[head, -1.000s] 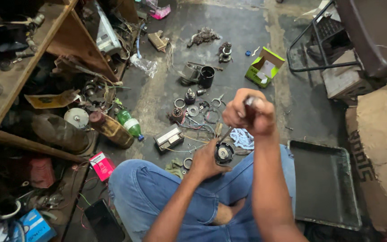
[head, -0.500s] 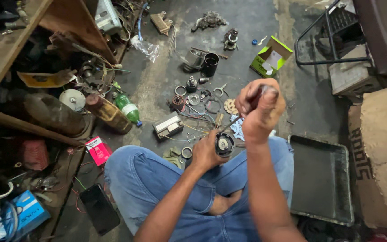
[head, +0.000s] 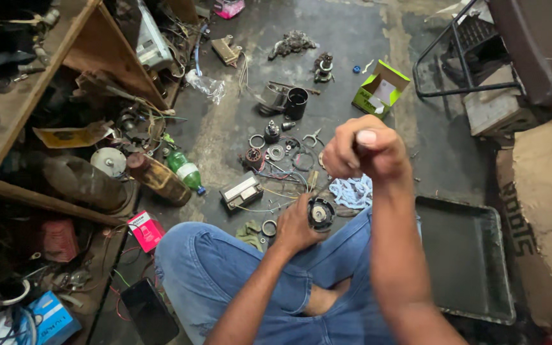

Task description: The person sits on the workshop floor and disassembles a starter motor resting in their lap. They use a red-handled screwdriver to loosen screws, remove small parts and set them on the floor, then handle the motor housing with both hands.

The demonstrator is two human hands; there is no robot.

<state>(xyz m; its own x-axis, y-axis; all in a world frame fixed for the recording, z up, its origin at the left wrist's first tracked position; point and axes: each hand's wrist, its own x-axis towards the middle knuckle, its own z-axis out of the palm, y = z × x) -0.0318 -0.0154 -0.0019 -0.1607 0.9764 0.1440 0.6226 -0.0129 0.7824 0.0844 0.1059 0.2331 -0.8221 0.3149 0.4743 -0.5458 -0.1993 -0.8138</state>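
Observation:
I sit cross-legged in blue jeans on a dark concrete floor. My left hand (head: 296,225) grips a small round black motor part (head: 321,213) just above my knee. My right hand (head: 363,150) is raised above it as a closed fist around a thin tool handle; its shaft runs down toward the round part and is mostly hidden by the fist. A pale blue rag (head: 352,191) lies on the floor just beyond the part.
Rings, washers, wires and small parts (head: 276,152) litter the floor ahead. A black cup (head: 296,103), a green box (head: 379,89), a green bottle (head: 184,170), a black tray (head: 464,255) at right, a cluttered wooden shelf (head: 27,96) at left, a phone (head: 149,312).
My right fist has risen slightly and turned above the round part. The left hand keeps its hold on the part. The view has shifted a little.

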